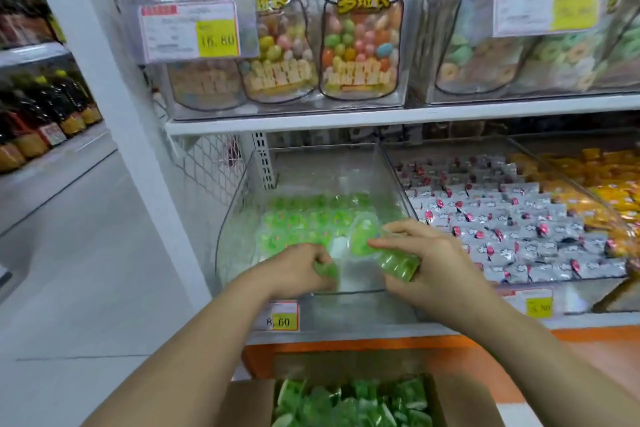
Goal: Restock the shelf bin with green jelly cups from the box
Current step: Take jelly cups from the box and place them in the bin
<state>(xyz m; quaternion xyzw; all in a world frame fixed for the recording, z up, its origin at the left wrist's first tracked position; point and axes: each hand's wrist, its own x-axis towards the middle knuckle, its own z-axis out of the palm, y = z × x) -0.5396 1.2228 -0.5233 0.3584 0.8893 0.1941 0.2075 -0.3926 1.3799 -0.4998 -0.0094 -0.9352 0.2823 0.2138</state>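
Observation:
A clear plastic shelf bin [239, 204] stands on the lower shelf, with several green jelly cups [304, 218] lying in rows in its back half. My left hand [298, 269] is over the bin's front, its fingers curled round one green jelly cup [327, 269]. My right hand [429, 263] grips a stack of green jelly cups [384, 250] on its side, the top lid facing left. Below, at the frame's bottom edge, an open cardboard box [249, 406] holds more green jelly cups [353, 402].
To the right of the clear bin sit a bin of silver wrapped sweets [512, 218] and a bin of orange packets [602, 184]. Candy bags [360, 42] fill the upper shelf. Price tags [282, 317] hang on the shelf front. The aisle floor [69, 253] lies to the left.

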